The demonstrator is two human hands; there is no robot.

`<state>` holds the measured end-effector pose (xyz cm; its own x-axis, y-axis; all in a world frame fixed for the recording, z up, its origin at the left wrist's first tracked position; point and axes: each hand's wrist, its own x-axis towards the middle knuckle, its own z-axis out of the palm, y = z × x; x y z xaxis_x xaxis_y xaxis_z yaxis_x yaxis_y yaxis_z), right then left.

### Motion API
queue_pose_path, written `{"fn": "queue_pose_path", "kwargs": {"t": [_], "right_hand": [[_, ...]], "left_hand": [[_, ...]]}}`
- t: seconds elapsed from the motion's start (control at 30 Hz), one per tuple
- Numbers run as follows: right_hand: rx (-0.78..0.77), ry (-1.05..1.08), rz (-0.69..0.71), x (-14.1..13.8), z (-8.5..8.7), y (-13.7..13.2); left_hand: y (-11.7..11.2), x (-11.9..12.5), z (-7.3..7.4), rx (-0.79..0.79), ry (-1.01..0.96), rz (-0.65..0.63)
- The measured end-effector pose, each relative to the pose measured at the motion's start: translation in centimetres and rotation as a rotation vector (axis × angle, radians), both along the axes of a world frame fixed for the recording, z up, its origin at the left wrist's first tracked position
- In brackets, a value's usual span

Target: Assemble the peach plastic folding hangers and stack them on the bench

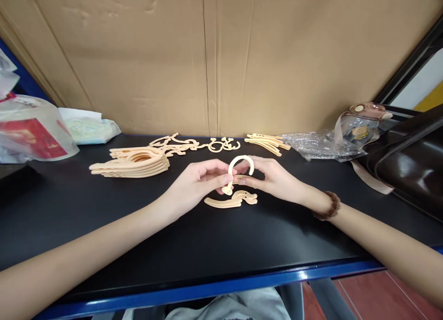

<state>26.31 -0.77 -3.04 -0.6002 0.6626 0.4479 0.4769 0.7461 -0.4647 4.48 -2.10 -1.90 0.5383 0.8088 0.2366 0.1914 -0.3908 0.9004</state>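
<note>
My left hand (pixel 204 176) is closed, its thumb and fingers pinching the lower end of a cream plastic hanger hook (pixel 252 166), curve upward. My right hand (pixel 272 177) is closed too, gripping a thin cream hanger piece (pixel 245 176) between thumb and fingers. This piece sits close behind the hook; whether the two are joined is hidden by the fingers. Just below both hands, a pair of curved hanger arms (pixel 224 203) lies on the black table (pixel 194 246).
Stacked cream hangers (pixel 134 165) lie to the left, with loose hanger arms (pixel 173 145) behind. Several spare hooks (pixel 216 145) rest at the back, near slim strips (pixel 266 141). Clear plastic wrap (pixel 311 145), a bottle (pixel 362 124) and a dark bag (pixel 408 158) crowd the right; cardboard (pixel 166 57) stands behind.
</note>
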Motion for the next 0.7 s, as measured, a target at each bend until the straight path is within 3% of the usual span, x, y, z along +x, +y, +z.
{"fn": "queue_pose_path", "kwargs": {"t": [0.17, 0.37, 0.5, 0.7], "right_hand": [[-0.114, 0.080, -0.027, -0.7, 0.2, -1.1], [-0.423, 0.198, 0.036, -1.4, 0.5, -2.1], [-0.482, 0.265, 0.060, -1.7, 0.5, -2.4], [-0.479, 0.444, -0.066, -1.1, 0.6, -1.9]], "left_hand": [[0.3, -0.2, -0.3, -0.039, -0.069, 0.051], [0.6, -0.2, -0.8, 0.052, 0.012, 0.029], [0.0, 0.3, -0.9, 0.123, 0.101, 0.039], [0.9, 0.0, -1.2, 0.278, 0.191, 0.061]]}}
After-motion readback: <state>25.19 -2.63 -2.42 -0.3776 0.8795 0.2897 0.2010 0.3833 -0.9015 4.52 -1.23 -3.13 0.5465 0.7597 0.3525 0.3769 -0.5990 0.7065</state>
